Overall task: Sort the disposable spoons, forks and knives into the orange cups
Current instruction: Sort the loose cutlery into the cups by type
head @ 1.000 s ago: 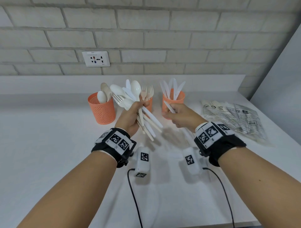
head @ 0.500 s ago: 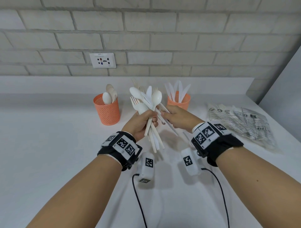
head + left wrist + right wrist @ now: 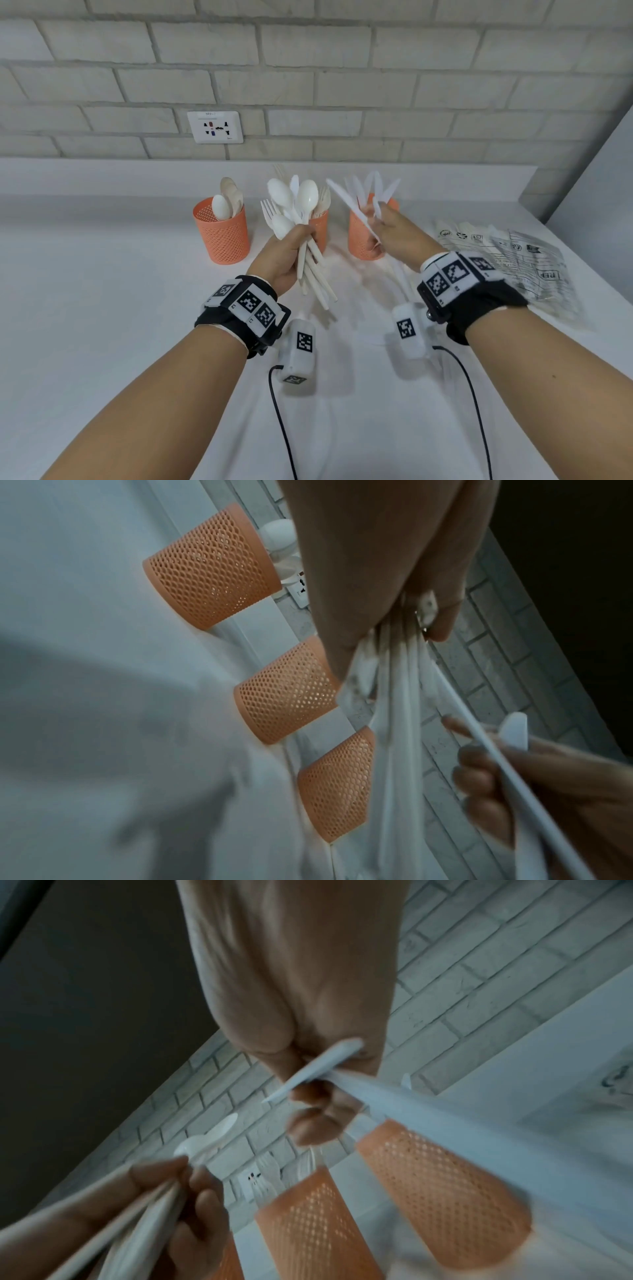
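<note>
Head view: both forearms reach forward over a white tabletop (image 3: 102, 325), each wrist wrapped in a black band carrying square black-and-white markers. The left hand (image 3: 284, 257) is raised with its fingers curled tight around a bundle of white plastic cutlery (image 3: 301, 219), handles fanning down below the fist, spoon bowls and fork tines spreading above it. The right hand (image 3: 397, 233) is lifted just beside the rightmost cup, fingers curled, pinching a single white knife (image 3: 352, 209) that slants up and to the left, blade end uppermost.

Three orange cups stand in a row near the back of the tabletop, all round, slightly tapered and perforated like mesh. The left cup (image 3: 222, 233) holds several spoons, smooth oval bowls pointing up; the exact number is hard to tell. The middle cup (image 3: 322, 226) is mostly hidden behind the bundle, with fork tines showing above its rim. The right cup (image 3: 359, 236) holds roughly five or six knives, flat pointed blades fanned upward.

From the left wrist view, the three cups' honeycomb walls show clearly, and thin white handles run out of the closed left fist. From the right wrist view, blurred, the right thumb and fingers clamp the knife's flat handle.

Crinkled clear plastic wrappers (image 3: 513, 260) with printed marks lie at the right. A white wall socket (image 3: 215, 126) sits on the pale brick wall (image 3: 376, 85).
</note>
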